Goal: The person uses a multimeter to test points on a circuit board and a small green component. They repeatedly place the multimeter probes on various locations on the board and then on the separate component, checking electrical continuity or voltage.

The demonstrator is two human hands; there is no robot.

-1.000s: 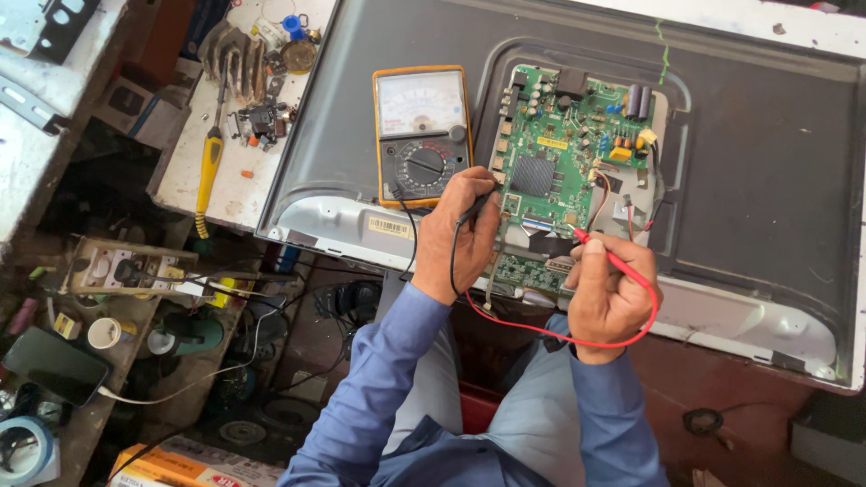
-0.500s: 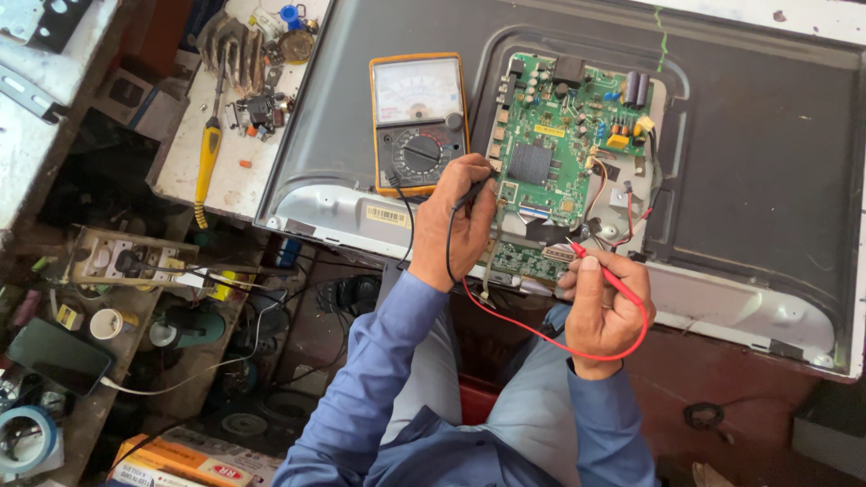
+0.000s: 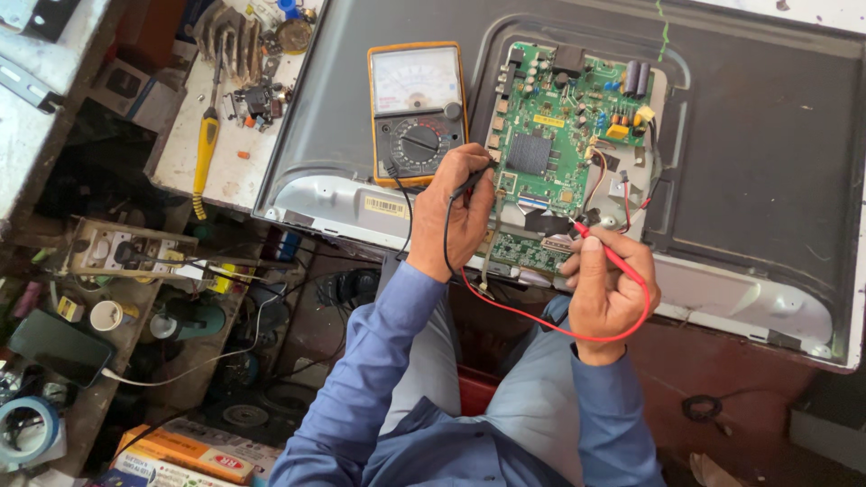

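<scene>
While my left hand (image 3: pixel 456 212) pinches the black probe (image 3: pixel 469 187) at the left edge of the green circuit board (image 3: pixel 559 149), my right hand (image 3: pixel 606 284) grips the red probe (image 3: pixel 606 254) at the board's lower right corner. Since a second ago both hands have shifted only slightly along the board, so probing seems ongoing. The board sits in the grey back panel of a flat screen (image 3: pixel 767 162). Left of the board lies an orange-cased analogue meter (image 3: pixel 418 113); below it, a small yellow label (image 3: pixel 386 206) on the metal strip. Farther left, a yellow-handled screwdriver (image 3: pixel 207 149) rests on the table (image 3: pixel 185 167). Far below-left of the board lies an orange box (image 3: pixel 185 451).
</scene>
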